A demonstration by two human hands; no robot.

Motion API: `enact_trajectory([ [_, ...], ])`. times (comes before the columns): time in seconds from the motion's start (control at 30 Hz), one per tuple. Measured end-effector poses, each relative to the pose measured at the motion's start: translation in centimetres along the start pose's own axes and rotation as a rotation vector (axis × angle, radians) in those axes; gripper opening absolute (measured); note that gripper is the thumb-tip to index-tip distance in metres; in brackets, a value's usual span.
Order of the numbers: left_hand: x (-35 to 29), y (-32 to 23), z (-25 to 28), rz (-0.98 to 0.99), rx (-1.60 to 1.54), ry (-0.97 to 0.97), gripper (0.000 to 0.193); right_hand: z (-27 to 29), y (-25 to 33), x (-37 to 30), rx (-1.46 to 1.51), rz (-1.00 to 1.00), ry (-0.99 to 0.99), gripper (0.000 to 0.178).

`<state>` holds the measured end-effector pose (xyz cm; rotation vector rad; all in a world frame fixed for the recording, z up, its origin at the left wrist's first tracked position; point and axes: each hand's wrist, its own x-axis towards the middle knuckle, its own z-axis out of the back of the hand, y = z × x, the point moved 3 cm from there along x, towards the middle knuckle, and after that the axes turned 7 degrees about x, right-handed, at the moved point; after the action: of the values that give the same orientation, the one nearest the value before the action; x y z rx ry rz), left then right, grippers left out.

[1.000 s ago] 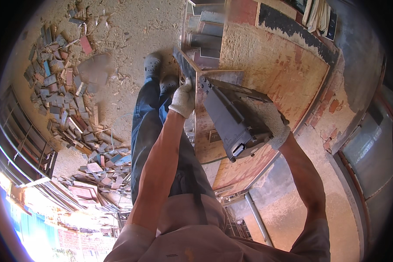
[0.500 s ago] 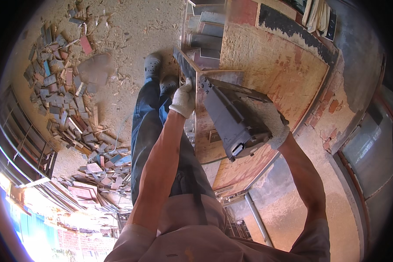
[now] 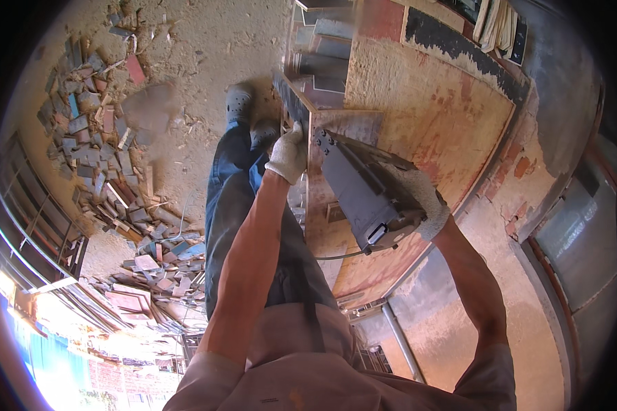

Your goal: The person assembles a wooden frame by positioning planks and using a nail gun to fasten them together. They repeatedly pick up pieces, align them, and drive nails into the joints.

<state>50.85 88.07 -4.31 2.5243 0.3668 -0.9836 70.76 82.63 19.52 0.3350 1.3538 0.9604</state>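
My left hand [image 3: 288,154], in a pale work glove, grips the edge of a wooden board [image 3: 310,178] near a corner where it meets a dark-faced board [image 3: 293,96]. My gloved right hand [image 3: 428,205] is closed around a dark grey, wedge-shaped tool [image 3: 367,185], which looks like a nail gun. Its narrow, bolted end points at the boards' corner, and a thin hose [image 3: 339,257] trails from its wide end. The right fingers are partly hidden behind the tool's body. Whether its tip touches the wood, I cannot tell.
A large worn plywood sheet [image 3: 432,103] lies beyond the tool. Stacked dark boards [image 3: 330,48] stand at the far side. Wood offcuts [image 3: 110,157] are heaped on the dusty floor to the left. A patched wall [image 3: 528,171] runs along the right.
The tool has shifted slightly to the right, its narrow end now a little away from the corner. More of its hose shows. My left hand stays on the board.
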Motion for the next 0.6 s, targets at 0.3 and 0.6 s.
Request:
enact_trajectory([
  [0.3, -0.1, 0.1, -0.4, -0.004, -0.032, 0.008, 0.032, -0.6, -1.3, -0.6, -0.259, 0.021, 0.018, 0.075],
  [0.6, 0.1, 0.2, 0.0, 0.041, -0.11, 0.158, 0.033, -1.2, 0.9, -0.2, 0.288, -0.136, -0.086, 0.058],
])
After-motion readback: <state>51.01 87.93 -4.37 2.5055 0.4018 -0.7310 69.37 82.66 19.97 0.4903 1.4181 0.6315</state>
